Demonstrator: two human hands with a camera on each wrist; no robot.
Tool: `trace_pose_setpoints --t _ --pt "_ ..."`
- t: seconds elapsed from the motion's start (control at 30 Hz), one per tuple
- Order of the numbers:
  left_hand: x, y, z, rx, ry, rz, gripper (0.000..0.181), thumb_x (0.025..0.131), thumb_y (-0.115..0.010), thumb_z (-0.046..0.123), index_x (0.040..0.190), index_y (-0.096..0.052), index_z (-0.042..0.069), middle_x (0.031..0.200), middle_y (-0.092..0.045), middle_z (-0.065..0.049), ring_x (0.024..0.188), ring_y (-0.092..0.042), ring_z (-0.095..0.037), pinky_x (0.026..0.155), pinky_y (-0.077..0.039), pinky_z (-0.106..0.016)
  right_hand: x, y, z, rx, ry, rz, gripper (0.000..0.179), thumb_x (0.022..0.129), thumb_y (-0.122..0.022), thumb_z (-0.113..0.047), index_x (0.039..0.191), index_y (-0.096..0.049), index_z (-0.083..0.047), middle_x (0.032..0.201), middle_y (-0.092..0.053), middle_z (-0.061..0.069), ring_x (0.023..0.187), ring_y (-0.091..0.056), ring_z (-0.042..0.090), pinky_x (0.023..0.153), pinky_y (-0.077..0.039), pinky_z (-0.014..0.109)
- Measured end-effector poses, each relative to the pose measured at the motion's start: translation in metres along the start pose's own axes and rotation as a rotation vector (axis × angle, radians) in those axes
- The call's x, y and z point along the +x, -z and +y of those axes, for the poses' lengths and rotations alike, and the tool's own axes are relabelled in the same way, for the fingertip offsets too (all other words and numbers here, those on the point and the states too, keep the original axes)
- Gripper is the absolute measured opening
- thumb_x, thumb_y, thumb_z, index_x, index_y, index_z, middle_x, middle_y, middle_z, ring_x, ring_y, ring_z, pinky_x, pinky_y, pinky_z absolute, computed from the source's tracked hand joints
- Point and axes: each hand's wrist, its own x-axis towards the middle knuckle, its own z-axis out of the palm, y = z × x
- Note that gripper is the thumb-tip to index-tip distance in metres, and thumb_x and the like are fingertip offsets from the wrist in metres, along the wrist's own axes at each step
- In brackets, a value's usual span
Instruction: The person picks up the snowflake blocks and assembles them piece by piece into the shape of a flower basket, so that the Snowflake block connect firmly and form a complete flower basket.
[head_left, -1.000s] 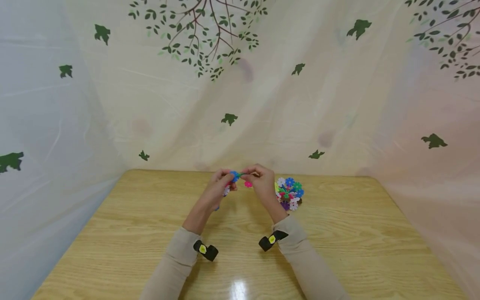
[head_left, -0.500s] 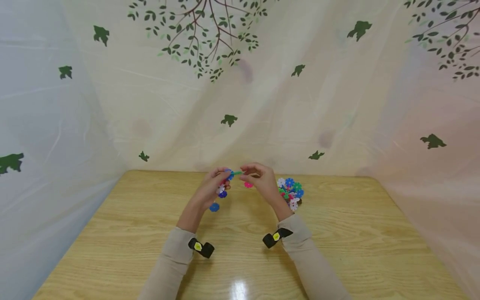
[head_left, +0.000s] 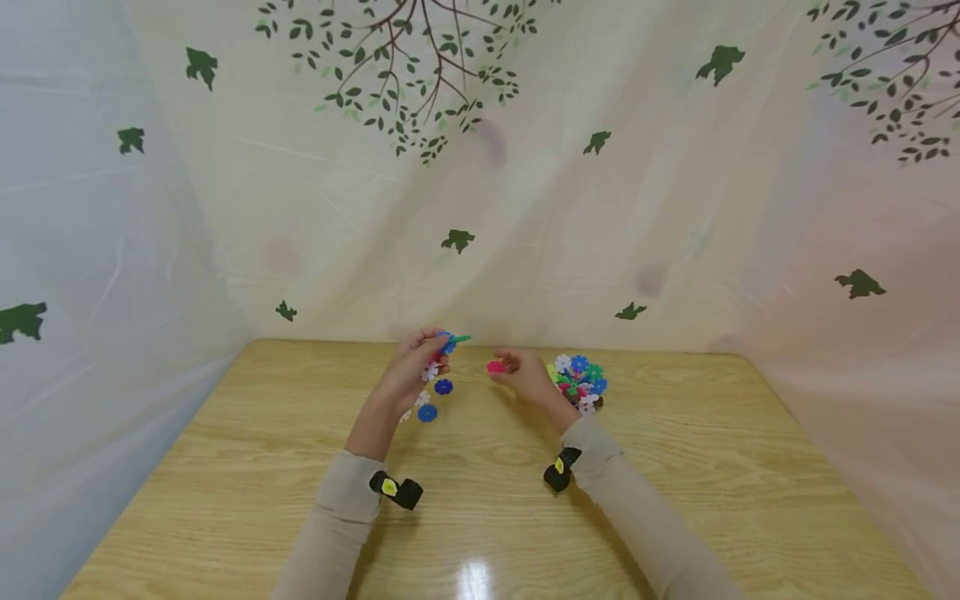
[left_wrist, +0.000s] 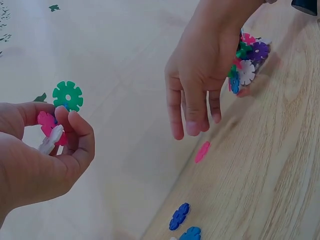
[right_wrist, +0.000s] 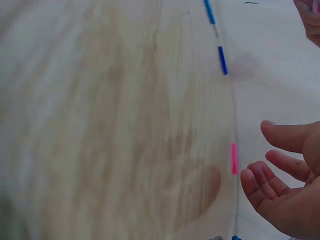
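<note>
Between the thumb and fingers of my left hand (head_left: 405,371) is a joined cluster of notched plastic discs. In the left wrist view, its green disc (left_wrist: 67,96) sticks up above the fingertips, and pink discs (left_wrist: 47,125) and a white disc (left_wrist: 51,140) show in the grip. A blue disc (head_left: 448,343) of the cluster appears in the head view. My right hand (head_left: 531,379) holds nothing; its fingers are spread and loosely bent above the table. Just under its fingertips lies a loose pink disc (left_wrist: 202,152), apart from them in both wrist views.
On the wooden table (head_left: 480,500), a dark blue disc (head_left: 443,387), a blue disc (head_left: 427,413) and white discs (head_left: 423,398) lie by the left hand. A mixed pile of discs (head_left: 580,365) sits right of the right hand. A printed curtain (head_left: 525,208) hangs behind the table.
The right hand has let go of the green disc and come down to the right, near the pink disc. The left hand has drawn left with the cluster, uncovering discs on the table.
</note>
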Motion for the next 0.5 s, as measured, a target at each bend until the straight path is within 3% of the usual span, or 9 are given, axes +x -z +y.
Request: trace_pose_setpoints --t 0.13,0.33,0.5 --pt "0.0002 0.0015 -0.0002 0.005 0.002 0.002 0.006 0.107 -0.049 0.014 0.11 -0.051 0.008 0.08 -0.055 0.006 0.067 -0.053 -0.003 0.065 -0.051 -0.017 0.0016 0.004 0.0031 -0.031 -0.023 -0.055 0.044 0.09 -0.074 -0.003 0.129 -0.061 0.012 0.108 -0.069 0.028 0.104 -0.066 0.04 0.094 -0.056 0.047" --pt "-0.0018 0.0034 0.0007 0.008 -0.005 0.008 0.007 0.107 -0.049 0.014 0.111 -0.051 0.008 0.081 -0.055 0.006 0.068 -0.053 -0.004 0.065 -0.051 -0.017 0.0052 0.0034 0.0053 0.008 -0.137 -0.08 0.05 0.086 -0.074 0.0 0.133 -0.06 0.009 0.109 -0.065 0.023 0.098 -0.061 0.028 0.085 -0.053 0.032" --pt "-0.0039 0.0034 0.0014 0.011 0.006 0.023 0.007 0.107 -0.05 0.015 0.111 -0.052 0.009 0.082 -0.055 0.005 0.069 -0.053 -0.004 0.066 -0.051 -0.018 0.0088 0.0015 0.008 -0.043 -0.096 -0.072 0.042 0.083 -0.077 0.001 0.122 -0.064 0.011 0.1 -0.066 0.022 0.091 -0.059 0.024 0.078 -0.049 0.026"
